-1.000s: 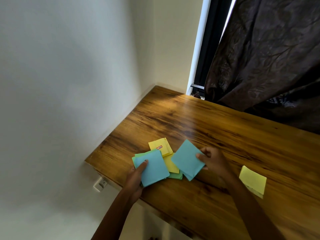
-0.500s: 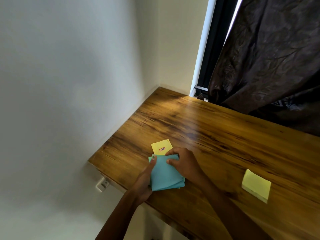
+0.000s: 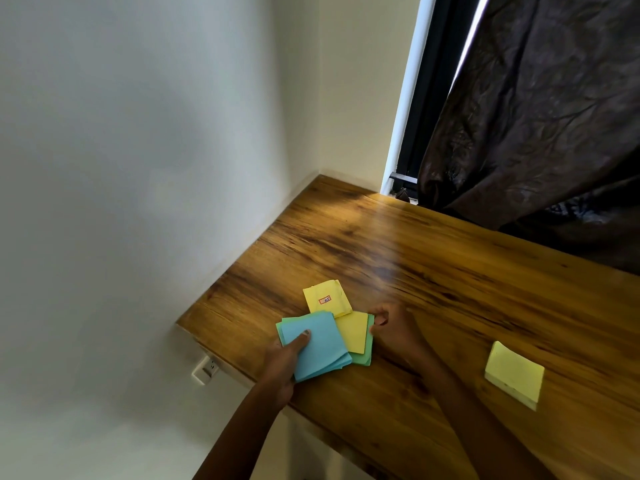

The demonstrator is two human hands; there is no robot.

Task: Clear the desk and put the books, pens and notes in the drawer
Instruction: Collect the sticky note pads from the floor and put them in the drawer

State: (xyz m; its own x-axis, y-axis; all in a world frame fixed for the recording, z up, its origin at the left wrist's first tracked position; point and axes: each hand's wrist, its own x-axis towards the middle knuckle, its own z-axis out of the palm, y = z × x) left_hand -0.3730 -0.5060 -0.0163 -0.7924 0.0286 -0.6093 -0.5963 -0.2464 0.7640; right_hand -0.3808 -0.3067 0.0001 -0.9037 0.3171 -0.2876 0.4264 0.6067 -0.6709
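A stack of blue notes [image 3: 317, 344] is held by the left hand [image 3: 284, 362] at the desk's [image 3: 450, 271] near-left corner, close to the front edge. The thumb is laid flat on top of the blue sheet, approx. at its left-centre, w/ the remaining fingers tucked beneath the stack, so the notes are pinched between thumb and fingers. The stack's lower corner is seen overhanging the hand's side and resting low over the desk; whether it touches the wood cannot be told.

Directly right of the blue stack, and partly covered by it, a yellow note [image 3: 353, 332] is laid over green notes [image 3: 363, 356]. The right edge of the green sheets is touched by the right hand [image 3: 391, 329], whose fingers are curled at that edge; whether the sheets are actually pinched cannot be told, as the fingertips are in shadow.

A yellow pad w/ a small red label [image 3: 327, 301] is set just behind the fanned notes, toward the back edge, untouched by either hand.

A separate pale yellow pad [image 3: 514, 374] is left well apart to the right, nearer the front edge, beyond the right forearm.

A dark curtain [image 3: 536, 116] is hung behind the desk's back edge; a wall socket [image 3: 205, 370] is seen below the left corner.
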